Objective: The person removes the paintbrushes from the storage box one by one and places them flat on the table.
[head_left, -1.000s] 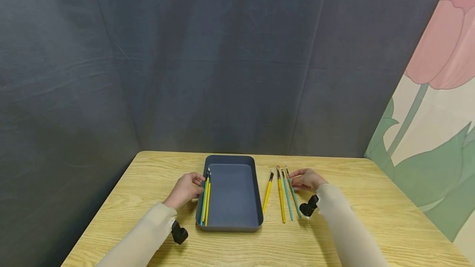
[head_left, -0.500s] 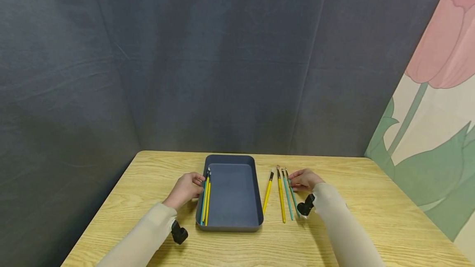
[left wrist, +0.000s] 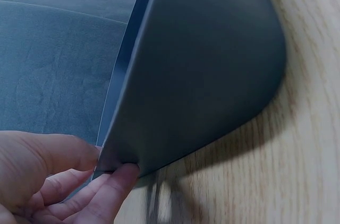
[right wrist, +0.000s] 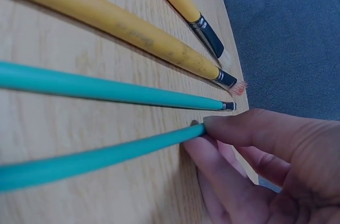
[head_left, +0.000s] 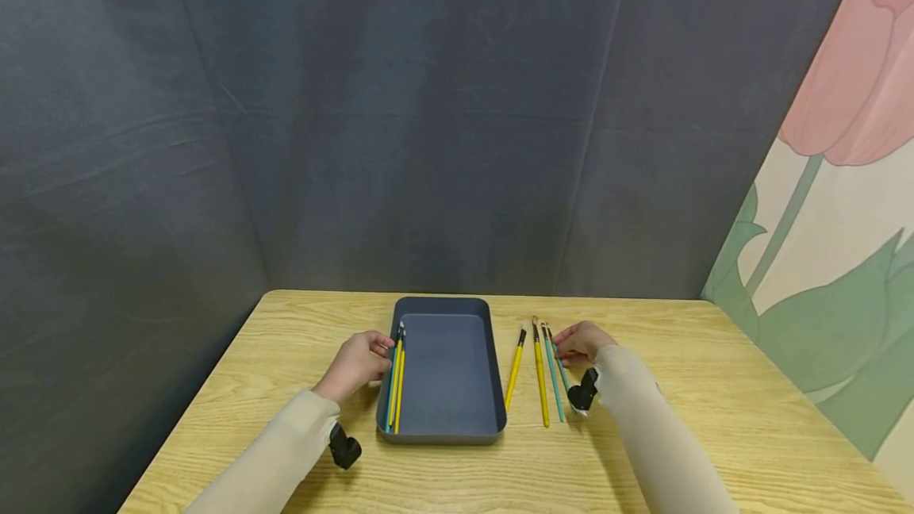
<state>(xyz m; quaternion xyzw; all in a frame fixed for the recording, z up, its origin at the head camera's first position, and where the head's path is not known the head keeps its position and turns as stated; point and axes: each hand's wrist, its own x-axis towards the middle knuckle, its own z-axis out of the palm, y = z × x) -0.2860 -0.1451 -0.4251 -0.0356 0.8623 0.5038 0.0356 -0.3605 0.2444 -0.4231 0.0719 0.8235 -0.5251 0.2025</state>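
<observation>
The right hand [head_left: 581, 342], right of centre in the head view, pinches the outermost teal brush [right wrist: 101, 155] near its bristle end, fingers curled narrowly round the thin handle; it lies on the table [head_left: 714, 387] just beside a second teal brush [head_left: 553, 375]. A loose pinch could let it roll or knock that neighbour askew. The left hand [head_left: 357, 363] grips the left wall of the grey tray [head_left: 493, 363], thumb and fingers closed on the rim; tugging could tip it and shift the brushes inside [head_left: 395, 383].
</observation>
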